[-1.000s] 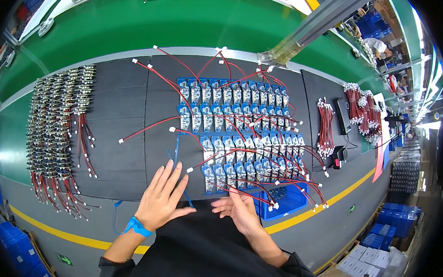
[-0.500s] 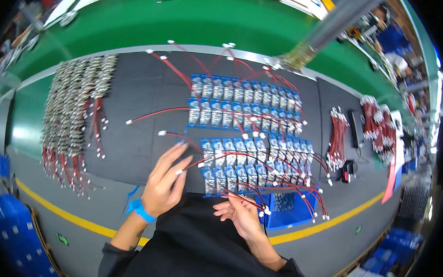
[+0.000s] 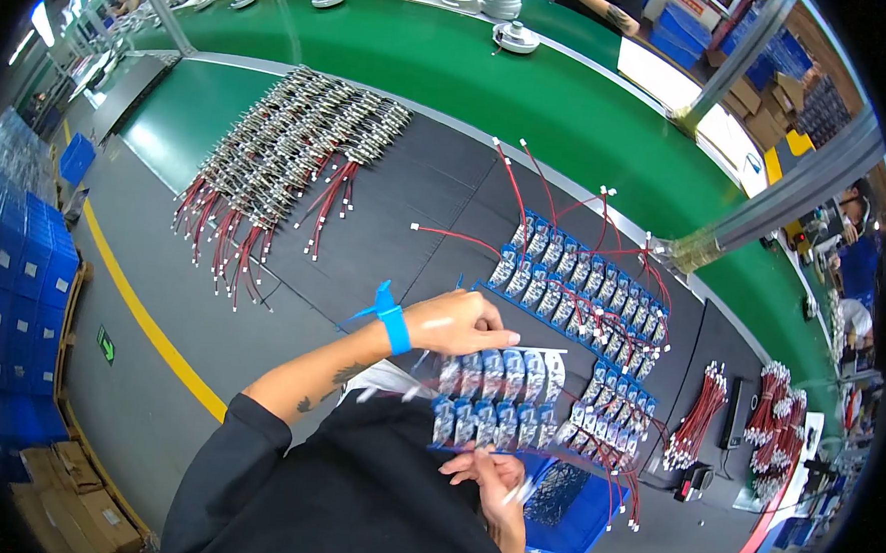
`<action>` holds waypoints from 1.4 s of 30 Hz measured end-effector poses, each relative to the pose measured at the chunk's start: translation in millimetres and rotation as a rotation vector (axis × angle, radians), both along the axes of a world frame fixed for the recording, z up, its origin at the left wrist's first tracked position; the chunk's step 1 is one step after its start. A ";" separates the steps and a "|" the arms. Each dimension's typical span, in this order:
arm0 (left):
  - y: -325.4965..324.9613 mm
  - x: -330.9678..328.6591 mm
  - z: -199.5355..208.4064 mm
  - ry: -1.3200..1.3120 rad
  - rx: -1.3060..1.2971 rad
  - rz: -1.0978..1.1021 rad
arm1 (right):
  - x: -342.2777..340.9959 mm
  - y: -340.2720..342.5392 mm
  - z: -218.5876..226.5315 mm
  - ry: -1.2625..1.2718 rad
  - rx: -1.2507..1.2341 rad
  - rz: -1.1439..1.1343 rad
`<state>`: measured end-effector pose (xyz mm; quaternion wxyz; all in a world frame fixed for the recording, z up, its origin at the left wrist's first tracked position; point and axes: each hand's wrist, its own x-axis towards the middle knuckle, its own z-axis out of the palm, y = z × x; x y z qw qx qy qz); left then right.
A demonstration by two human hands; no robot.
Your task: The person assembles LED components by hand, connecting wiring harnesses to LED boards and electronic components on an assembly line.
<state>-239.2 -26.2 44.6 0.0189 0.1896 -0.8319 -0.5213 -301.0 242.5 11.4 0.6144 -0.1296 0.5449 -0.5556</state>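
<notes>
The left hand (image 3: 456,322) is curled over the far edge of a blue panel of joined boards (image 3: 507,425), seemingly gripping it; the right hand (image 3: 494,481) pinches its near edge between thumb and fingers. The panel, blurred, hangs close to the torso. Beyond it, more panels (image 3: 562,303) lie unsplit on the smooth black mat (image 3: 447,192), thin red-black leads trailing. Leftward, dense rows of narrow, separate wired boards (image 3: 289,148) look finished; rightward, bundled loose leads (image 3: 696,415) look unused.
</notes>
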 end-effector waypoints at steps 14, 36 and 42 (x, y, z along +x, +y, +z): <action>74.7 70.9 -5.9 0.366 0.526 0.708 | -15.1 -69.4 0.4 0.356 -0.066 -0.260; 16.0 115.0 20.6 0.365 1.292 0.851 | -87.3 -93.3 14.2 1.310 0.373 -0.043; 9.9 140.0 12.8 0.444 1.089 0.923 | -86.0 -73.8 43.2 1.166 0.014 -0.289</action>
